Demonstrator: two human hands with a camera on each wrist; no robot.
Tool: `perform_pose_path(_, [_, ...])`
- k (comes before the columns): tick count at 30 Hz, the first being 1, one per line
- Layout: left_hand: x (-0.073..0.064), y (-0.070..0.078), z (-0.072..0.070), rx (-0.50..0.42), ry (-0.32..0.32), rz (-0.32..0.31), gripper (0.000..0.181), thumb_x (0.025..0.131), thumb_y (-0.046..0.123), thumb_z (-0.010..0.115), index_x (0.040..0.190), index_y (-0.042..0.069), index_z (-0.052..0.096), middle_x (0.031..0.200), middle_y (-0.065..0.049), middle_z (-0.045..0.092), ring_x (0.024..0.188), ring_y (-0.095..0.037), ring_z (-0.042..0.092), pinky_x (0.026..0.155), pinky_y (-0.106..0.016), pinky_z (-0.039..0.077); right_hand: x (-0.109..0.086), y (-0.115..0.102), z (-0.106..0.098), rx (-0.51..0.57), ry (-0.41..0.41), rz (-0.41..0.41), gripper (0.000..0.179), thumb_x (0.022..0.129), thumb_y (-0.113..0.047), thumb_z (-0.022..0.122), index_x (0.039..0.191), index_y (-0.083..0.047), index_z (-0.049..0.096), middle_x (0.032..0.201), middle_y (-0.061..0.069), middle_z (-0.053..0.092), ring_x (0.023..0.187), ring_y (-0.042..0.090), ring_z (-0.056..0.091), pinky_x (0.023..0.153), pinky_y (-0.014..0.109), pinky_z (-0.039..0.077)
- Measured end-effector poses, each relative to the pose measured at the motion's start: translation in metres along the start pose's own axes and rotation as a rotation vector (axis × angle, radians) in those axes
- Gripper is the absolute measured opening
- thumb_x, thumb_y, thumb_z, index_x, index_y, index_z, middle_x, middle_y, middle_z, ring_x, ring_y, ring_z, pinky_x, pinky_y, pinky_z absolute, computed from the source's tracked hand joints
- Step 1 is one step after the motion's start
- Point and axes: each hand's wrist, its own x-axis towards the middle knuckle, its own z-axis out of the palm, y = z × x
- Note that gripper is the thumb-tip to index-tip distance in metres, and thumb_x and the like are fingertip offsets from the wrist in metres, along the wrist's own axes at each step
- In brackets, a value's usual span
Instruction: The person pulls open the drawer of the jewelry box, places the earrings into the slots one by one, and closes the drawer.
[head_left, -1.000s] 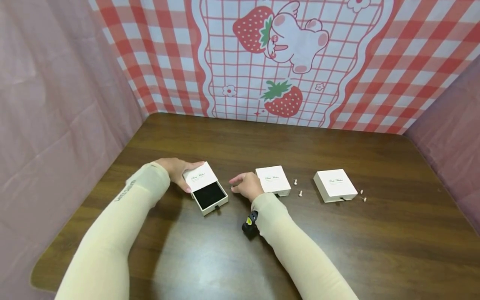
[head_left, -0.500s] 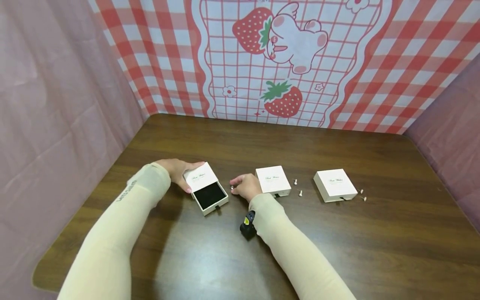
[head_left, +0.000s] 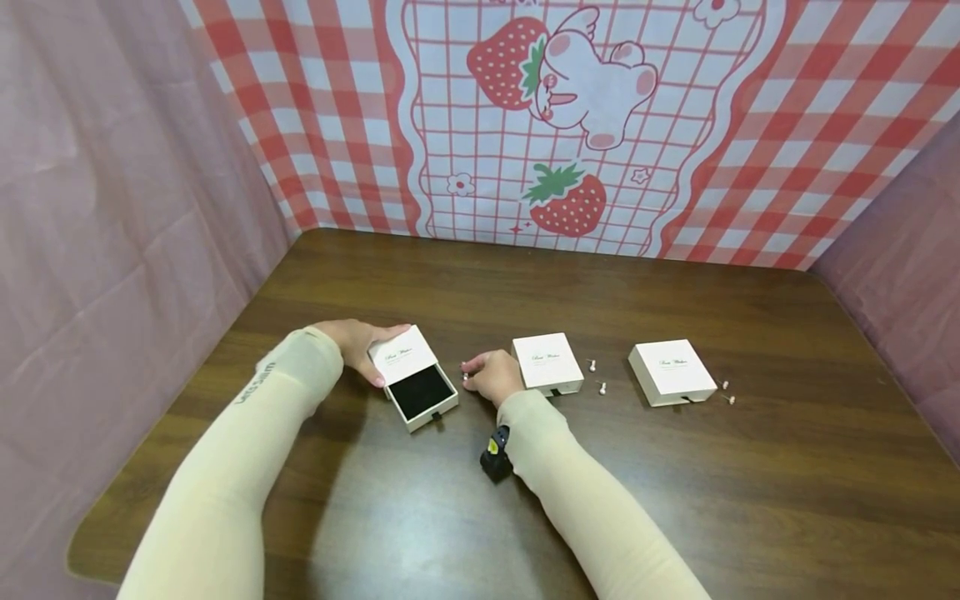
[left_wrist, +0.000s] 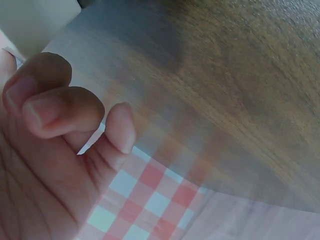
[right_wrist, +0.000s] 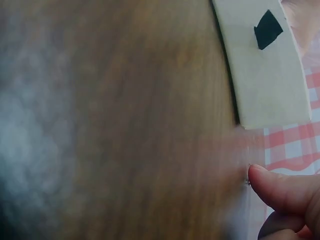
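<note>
My left hand (head_left: 352,343) grips a white drawer box (head_left: 403,357) by its sleeve, thumb on the near side and fingers at the far side. Its drawer (head_left: 420,393), lined in black, is pulled partway out toward the front. Several curled fingers show in the left wrist view, with a corner of the box (left_wrist: 42,22) at upper left. To the right of the drawer, my right hand (head_left: 495,377) pinches a tiny shiny earring (head_left: 465,377) low over the table. In the right wrist view the earring (right_wrist: 248,176) peeks out at the thumb tip, mostly hidden.
A closed white box (head_left: 547,362) stands just right of my right hand, with two pearl stud earrings (head_left: 602,388) beside it. Farther right is another closed box (head_left: 672,372) with two more studs (head_left: 731,400). A checkered cloth (head_left: 337,125) hangs behind the brown table (head_left: 525,275).
My right hand's fingertips have drawn together at the earring, and its wrist has shifted slightly left. The left hand and the drawer box stay put.
</note>
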Motion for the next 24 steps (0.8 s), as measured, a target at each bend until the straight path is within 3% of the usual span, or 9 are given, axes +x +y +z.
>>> perform_pose_path(8, [0.0012,0.0001,-0.0007,0.016,0.002,-0.043,0.107,0.072,0.041,0.083,0.154,0.016,0.018,0.140,-0.021,0.047,0.119,-0.032,0.048,0.102,-0.047,0.035,-0.0011,-0.0044,0.0000,0.007,0.005,0.020,0.019,0.069,-0.007,0.081,0.088,-0.006,0.077,0.095,0.004,0.073,0.096,0.024,0.064,0.086,0.031,0.046])
perform_pose_path(24, [0.0022,-0.0029,0.0007,-0.003,0.000,-0.027,0.106,0.073,0.041,0.083,0.154,0.016,0.019,0.141,-0.021,0.046,0.118,-0.030,0.048,0.103,-0.046,0.034,-0.0021,-0.0058,-0.0014,-0.022,-0.013,0.025,0.019,0.073,-0.006,0.078,0.091,-0.006,0.078,0.096,0.006,0.073,0.096,0.025,0.064,0.084,0.032,0.047])
